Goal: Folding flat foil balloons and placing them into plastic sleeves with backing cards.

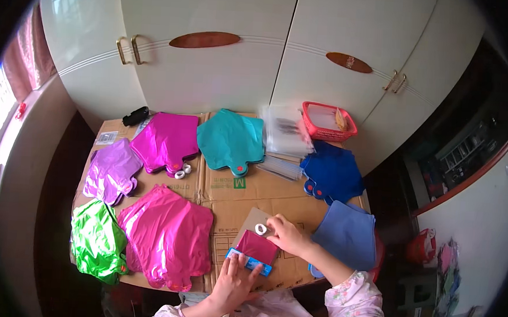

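A folded magenta foil sheet (258,247) lies at the near middle of the table, with a blue-edged strip (265,269) along its near side. My left hand (233,286) rests on that strip, fingers stretched out over it. Beyond the foil, a small white ring (260,229) sits over a grey-brown card (251,222). The fingers of my right hand (288,236) are bent together at the ring's right side and appear to pinch it. Two similar white rings (183,171) lie farther back, beside a purple-magenta foil stack (166,141).
Foil stacks surround the work on the cardboard tabletop (228,201): pink (166,234), green (98,239), lilac (111,170), teal (230,139), dark blue (334,172) and pale blue (347,234). Clear bags (286,131) and a red basket (329,134) stand at the back, before white cabinets (206,80).
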The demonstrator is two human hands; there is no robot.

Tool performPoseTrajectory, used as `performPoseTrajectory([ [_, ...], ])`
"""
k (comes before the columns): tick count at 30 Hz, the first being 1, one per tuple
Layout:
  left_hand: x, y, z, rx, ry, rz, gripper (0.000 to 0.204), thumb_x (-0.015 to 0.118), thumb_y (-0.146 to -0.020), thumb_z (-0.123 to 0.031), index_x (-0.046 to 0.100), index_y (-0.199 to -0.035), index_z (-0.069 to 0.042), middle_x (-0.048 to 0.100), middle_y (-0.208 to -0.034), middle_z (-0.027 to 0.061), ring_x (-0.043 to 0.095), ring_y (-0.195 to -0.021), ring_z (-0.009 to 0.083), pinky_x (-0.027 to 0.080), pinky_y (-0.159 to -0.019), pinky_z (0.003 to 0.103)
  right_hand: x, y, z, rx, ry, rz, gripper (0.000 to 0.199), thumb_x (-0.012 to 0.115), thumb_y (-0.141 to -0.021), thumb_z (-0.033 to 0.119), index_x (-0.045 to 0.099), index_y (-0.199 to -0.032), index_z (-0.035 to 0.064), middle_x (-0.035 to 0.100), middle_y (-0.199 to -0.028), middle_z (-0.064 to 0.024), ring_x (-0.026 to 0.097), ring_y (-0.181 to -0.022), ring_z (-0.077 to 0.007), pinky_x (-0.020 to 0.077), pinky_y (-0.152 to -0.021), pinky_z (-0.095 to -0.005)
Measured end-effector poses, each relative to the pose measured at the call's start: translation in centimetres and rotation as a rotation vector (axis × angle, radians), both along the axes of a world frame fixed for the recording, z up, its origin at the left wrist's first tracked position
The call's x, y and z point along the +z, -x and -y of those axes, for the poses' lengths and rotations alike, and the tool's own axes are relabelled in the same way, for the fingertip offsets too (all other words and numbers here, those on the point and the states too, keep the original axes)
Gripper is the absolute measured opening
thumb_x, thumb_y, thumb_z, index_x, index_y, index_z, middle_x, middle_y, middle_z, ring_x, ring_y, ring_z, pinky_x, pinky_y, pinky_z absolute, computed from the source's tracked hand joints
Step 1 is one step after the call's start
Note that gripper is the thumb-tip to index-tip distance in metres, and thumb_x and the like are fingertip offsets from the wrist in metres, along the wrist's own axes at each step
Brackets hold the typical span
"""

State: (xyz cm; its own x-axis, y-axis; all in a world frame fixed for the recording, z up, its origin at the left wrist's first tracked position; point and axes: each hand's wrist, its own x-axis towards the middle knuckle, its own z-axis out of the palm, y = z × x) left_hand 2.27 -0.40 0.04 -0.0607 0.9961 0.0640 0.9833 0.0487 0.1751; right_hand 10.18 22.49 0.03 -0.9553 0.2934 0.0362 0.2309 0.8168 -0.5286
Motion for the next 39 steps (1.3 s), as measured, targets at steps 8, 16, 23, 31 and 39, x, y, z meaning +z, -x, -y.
performPoseTrajectory([
  [8,-0.2,0.2,0.3,-0.012,0.003,-0.018,0.082,0.067,-0.068,-0.058,0.047,-0.135,-0.017,0.045,-0.128,0.0321,0.041,-0.119,0.0465,0.034,-0.101,0.054,-2.0,1.8,0.4,-0.063,-0.003,-0.140,0.045,0.073,-0.075,0.019,0.048,-0.110,0.0068,0.052,-0.107,-0.0151,0.062,-0.088,-0.0304,0.0506,-0.077,-0.0380],
  [16,-0.3,0.0,0.3,-0.009,0.015,-0.025,0.082,0.065,-0.069,-0.059,0.044,-0.137,-0.017,0.043,-0.130,0.0335,0.041,-0.120,0.0479,0.033,-0.102,0.054,-1.4,2.8,0.5,-0.082,0.296,0.049,0.019,0.067,-0.080,0.020,0.061,-0.087,0.0033,0.064,-0.081,-0.0126,0.065,-0.079,-0.0270,0.0511,-0.071,-0.0381],
  [23,-0.3,0.1,0.3,0.003,0.070,-0.037,0.078,0.064,-0.071,-0.060,0.047,-0.136,-0.021,0.037,-0.137,0.0302,0.036,-0.125,0.0463,0.031,-0.104,0.052,-0.2,2.0,1.1,0.015,0.467,0.208,0.021,0.068,-0.079,0.014,0.066,-0.097,0.0023,0.067,-0.085,-0.0101,0.067,-0.079,-0.0203,0.0526,-0.074,-0.0310],
  [31,-0.4,0.2,0.2,-0.004,0.022,-0.005,0.083,0.068,-0.067,-0.058,0.044,-0.137,-0.020,0.043,-0.131,0.0324,0.040,-0.121,0.0469,0.033,-0.102,0.053,0.1,1.5,1.0,0.021,0.439,0.125,0.025,0.068,-0.078,0.013,0.066,-0.100,0.0020,0.067,-0.098,-0.0111,0.067,-0.085,-0.0203,0.0515,-0.078,-0.0309],
  [39,-0.5,0.2,0.3,0.001,0.012,-0.013,0.084,0.069,-0.067,-0.058,0.044,-0.138,-0.020,0.044,-0.130,0.0311,0.040,-0.121,0.0464,0.034,-0.102,0.053,1.2,1.4,1.7,0.010,0.484,0.205,0.026,0.067,-0.077,0.011,0.067,-0.101,0.0014,0.068,-0.096,-0.0119,0.066,-0.090,-0.0205,0.0509,-0.079,-0.0314],
])
